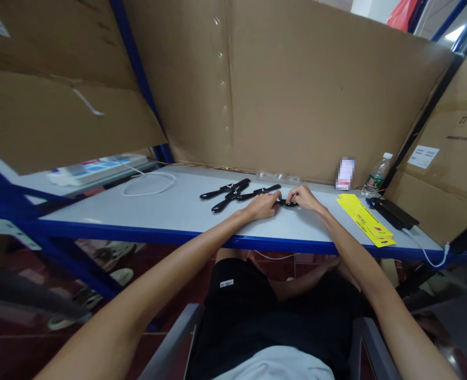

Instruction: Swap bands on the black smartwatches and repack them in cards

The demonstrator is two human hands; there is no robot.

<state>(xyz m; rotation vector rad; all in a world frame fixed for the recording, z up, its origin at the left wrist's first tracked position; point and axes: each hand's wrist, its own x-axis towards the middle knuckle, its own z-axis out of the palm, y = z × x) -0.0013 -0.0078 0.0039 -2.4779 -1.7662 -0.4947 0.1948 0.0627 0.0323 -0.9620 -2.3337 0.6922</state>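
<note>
Both my hands work at one black two-handled tool, which looks like a spokeshave (289, 203), lying low over the tabletop. My left hand (262, 206) rests at its left end, fingers curled round it and mostly covering that handle. From the other side my right hand (304, 198) bends down, its fingertips pinched on the tool near the middle. Just left of my hands lie several more black spokeshaves (231, 196) of the same shape, some crossing one another. One of them (257, 193) reaches close to my left fingers.
Right of my hands lie yellow printed cards (364, 219), a black power bank (394, 212) with a white cable, a water bottle (377, 174) and a blurred upright phone-like object (345, 174). Clear plastic pieces (277, 177) sit behind. A white cable (150, 184) loops left. Cardboard (297, 95) walls the back.
</note>
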